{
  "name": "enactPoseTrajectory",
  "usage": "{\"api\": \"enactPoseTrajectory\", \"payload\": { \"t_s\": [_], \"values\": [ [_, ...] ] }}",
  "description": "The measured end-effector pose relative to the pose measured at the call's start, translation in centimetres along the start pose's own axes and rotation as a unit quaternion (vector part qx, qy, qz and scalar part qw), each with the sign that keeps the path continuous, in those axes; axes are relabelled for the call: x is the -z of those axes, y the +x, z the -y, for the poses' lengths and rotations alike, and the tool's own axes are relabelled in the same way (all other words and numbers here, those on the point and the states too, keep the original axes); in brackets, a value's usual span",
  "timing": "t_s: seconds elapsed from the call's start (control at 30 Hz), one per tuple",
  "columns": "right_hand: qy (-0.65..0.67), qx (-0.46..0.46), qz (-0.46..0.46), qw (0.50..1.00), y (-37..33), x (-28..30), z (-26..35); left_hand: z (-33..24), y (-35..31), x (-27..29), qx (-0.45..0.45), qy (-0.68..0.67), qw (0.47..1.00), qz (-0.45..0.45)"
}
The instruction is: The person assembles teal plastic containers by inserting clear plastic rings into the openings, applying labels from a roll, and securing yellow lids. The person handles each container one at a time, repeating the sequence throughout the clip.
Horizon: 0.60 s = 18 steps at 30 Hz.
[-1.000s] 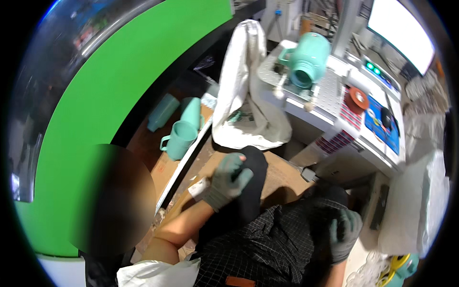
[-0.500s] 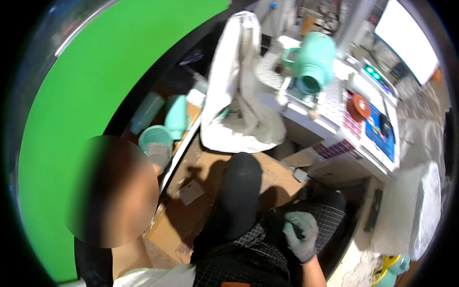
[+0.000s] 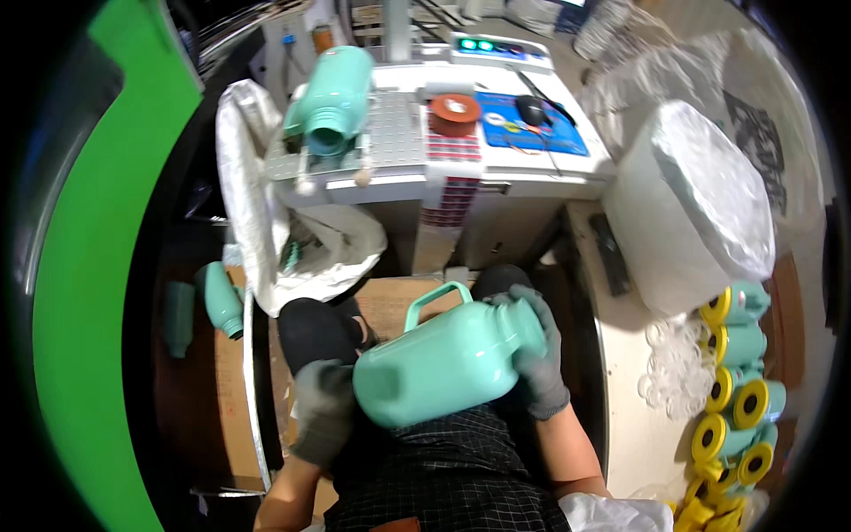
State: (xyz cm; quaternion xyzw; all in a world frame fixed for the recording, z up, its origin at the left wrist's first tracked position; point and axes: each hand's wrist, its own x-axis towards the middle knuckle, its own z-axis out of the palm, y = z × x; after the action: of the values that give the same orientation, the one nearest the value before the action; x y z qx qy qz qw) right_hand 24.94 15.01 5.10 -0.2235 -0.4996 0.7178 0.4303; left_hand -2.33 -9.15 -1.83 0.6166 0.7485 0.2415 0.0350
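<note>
A mint-green plastic jug with a loop handle lies on its side above my lap, its neck pointing right. My right hand, in a grey glove, is closed around the neck and rim. At the jug's base is my left hand, also gloved in grey, pressed against the bottom edge; its fingers are partly hidden and blurred. Another mint-green jug rests tilted on the bench fixture ahead, its open mouth facing me.
Two mint-green jugs lie in a low bin at left, beside a green machine panel. A white sack hangs below the bench. At right are a white bag, clear rings and several yellow-and-green lids.
My left hand has brought a jug from the left bin to above my lap. My right hand has risen from my thigh and taken its neck. The view has turned right.
</note>
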Motion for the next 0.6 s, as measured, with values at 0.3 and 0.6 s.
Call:
{"api": "enactPoseTrajectory", "payload": {
  "t_s": [0.3,0.6],
  "values": [
    [-0.223,0.014,0.155,0.962,-7.5,1.2,0.2,-14.3,10.5,-0.3,-0.250,-0.218,0.942,0.056],
    [-0.625,0.039,0.262,0.734,-8.8,2.0,5.5,-19.5,12.1,-1.6,-0.311,0.005,0.924,0.224]
  ]
}}
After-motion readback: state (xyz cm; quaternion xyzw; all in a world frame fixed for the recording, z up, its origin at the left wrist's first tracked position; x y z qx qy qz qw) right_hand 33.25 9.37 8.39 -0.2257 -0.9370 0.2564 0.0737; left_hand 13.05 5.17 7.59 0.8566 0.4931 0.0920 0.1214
